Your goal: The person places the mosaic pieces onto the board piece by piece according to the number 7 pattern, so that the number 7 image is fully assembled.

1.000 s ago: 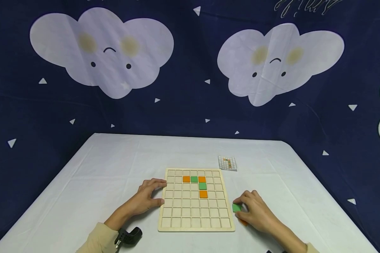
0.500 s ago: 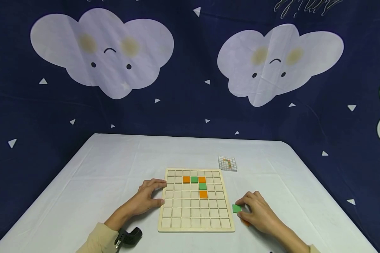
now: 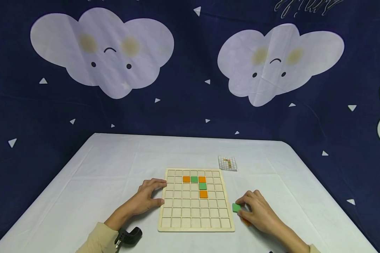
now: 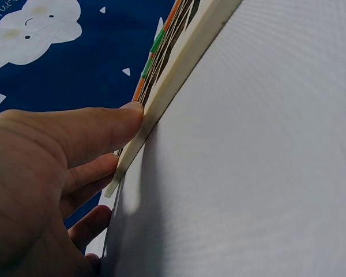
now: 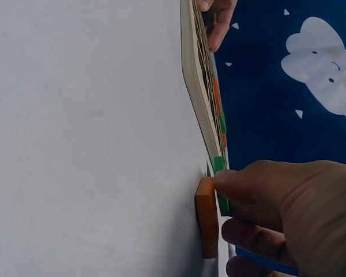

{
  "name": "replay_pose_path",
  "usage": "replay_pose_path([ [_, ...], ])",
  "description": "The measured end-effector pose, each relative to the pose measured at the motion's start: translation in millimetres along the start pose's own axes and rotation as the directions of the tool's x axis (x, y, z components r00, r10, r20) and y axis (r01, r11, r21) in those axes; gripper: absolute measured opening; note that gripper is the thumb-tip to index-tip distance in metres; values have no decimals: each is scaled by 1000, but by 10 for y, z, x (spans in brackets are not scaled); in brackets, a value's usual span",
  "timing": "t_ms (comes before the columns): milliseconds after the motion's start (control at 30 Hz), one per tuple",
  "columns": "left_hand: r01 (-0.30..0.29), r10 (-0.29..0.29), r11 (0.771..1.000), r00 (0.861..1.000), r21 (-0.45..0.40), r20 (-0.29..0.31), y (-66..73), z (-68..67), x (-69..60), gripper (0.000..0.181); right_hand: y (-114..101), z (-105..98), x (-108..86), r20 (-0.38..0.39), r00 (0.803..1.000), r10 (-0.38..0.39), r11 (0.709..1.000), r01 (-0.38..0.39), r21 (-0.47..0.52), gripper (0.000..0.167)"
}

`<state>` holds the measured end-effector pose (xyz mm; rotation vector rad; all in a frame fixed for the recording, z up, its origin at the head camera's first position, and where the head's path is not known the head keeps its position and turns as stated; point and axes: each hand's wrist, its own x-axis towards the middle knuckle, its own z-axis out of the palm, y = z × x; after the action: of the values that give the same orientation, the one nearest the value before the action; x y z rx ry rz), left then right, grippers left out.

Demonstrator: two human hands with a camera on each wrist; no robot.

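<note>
A wooden grid board lies on the table, with orange tiles and green tiles in some of its squares. My left hand rests against the board's left edge, thumb and fingers spread along the rim. Its thumb touches the frame in the left wrist view. Right of the board, my right hand pinches a green tile between thumb and fingers. An orange tile lies just under that hand, mostly covered in the head view. In the right wrist view, a sliver of green shows behind the orange tile.
A small pattern card with a printed coloured grid lies beyond the board's far right corner. White cloth covers the table. A dark blue curtain with clouds hangs behind it. A black device sits at the left wrist.
My right hand has shifted very slightly right, leaving more of the green tile showing. The left hand and the board stay in place.
</note>
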<state>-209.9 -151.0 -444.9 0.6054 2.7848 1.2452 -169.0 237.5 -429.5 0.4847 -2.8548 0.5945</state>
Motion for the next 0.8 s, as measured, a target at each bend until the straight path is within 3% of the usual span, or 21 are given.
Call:
replay_pose_path([
  [400, 52, -52, 998, 999, -31, -4, 29, 10, 6, 53, -99, -41, 109, 49, 997, 64, 998, -65, 8, 21],
  [800, 30, -30, 999, 1000, -32, 0, 21, -1, -1, 53, -215, -14, 203, 48, 998, 46, 998, -48, 36, 21],
])
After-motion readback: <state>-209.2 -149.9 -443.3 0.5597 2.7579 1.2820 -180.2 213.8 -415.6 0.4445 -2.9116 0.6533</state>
